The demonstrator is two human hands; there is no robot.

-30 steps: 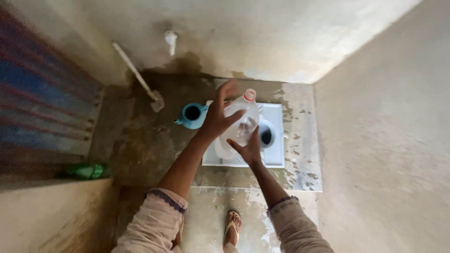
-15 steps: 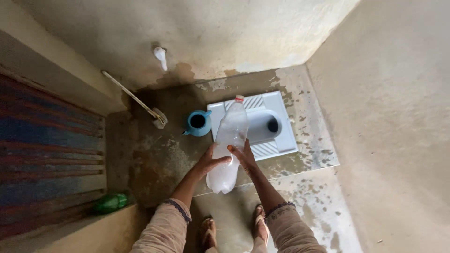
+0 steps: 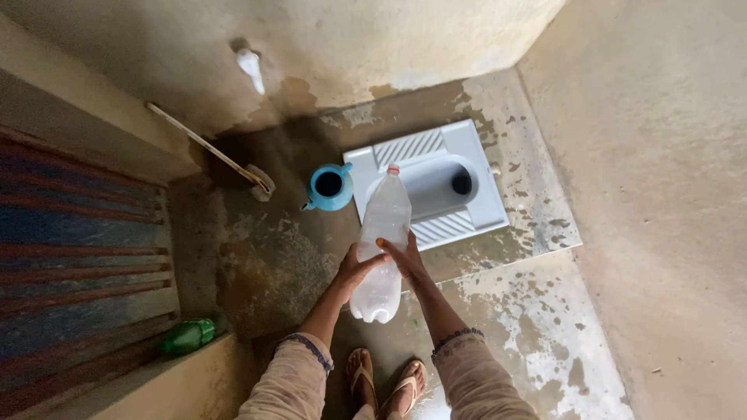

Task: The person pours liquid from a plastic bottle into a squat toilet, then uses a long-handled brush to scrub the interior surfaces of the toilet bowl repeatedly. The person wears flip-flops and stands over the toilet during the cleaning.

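While both hands clasp it, the clear bottle hangs mid-frame.
Left hand and right hand press its lower half; its long axis points up-frame, cap over the white toilet pan.

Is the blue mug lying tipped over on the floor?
No, the blue mug stands upright on the wet floor beside the white squat toilet pan, its open mouth facing up.

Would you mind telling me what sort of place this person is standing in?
Most likely a small toilet room: a white squat toilet pan is set into the stained concrete floor, with a blue water jug and a long-handled brush beside it.
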